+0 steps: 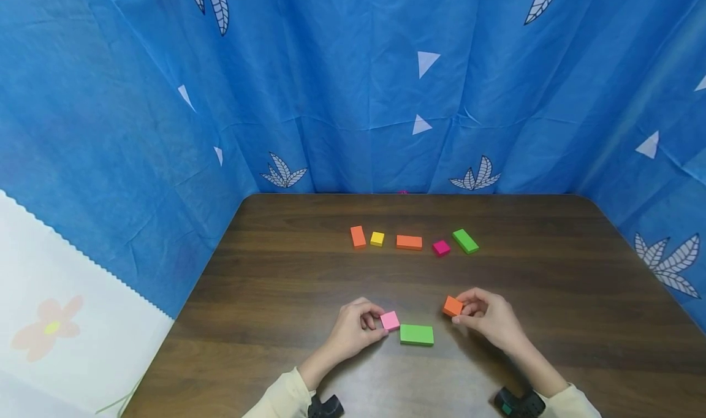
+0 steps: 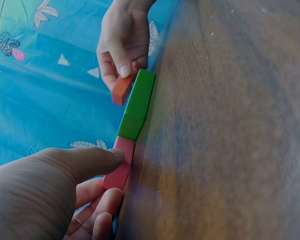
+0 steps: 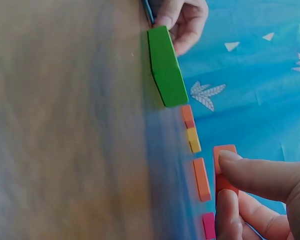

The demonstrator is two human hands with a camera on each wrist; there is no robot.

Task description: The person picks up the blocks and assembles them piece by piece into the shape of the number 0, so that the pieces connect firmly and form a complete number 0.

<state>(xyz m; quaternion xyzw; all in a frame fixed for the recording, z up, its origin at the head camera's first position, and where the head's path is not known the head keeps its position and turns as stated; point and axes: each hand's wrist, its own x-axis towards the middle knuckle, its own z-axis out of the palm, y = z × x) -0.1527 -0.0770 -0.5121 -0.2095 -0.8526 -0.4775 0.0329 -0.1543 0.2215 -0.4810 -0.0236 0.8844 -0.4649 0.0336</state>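
My left hand (image 1: 355, 329) pinches a small pink block (image 1: 390, 320) between thumb and fingers, beside the left end of a green rectangular block (image 1: 417, 334). In the left wrist view the pink block (image 2: 119, 162) appears to meet the end of the green block (image 2: 138, 102). On the other side, my right hand (image 1: 491, 317) pinches an orange block (image 1: 453, 306), which is apart from the green one and, in the right wrist view, appears raised off the table. The green block lies flat on the wooden table between both hands.
Farther back on the table (image 1: 265, 271) is a loose row: an upended-looking orange block (image 1: 358, 237), a yellow block (image 1: 377, 239), a longer orange block (image 1: 409, 242), a magenta block (image 1: 441, 248) and a green block (image 1: 466, 241). A blue curtain (image 1: 353, 87) hangs behind the table's far edge.
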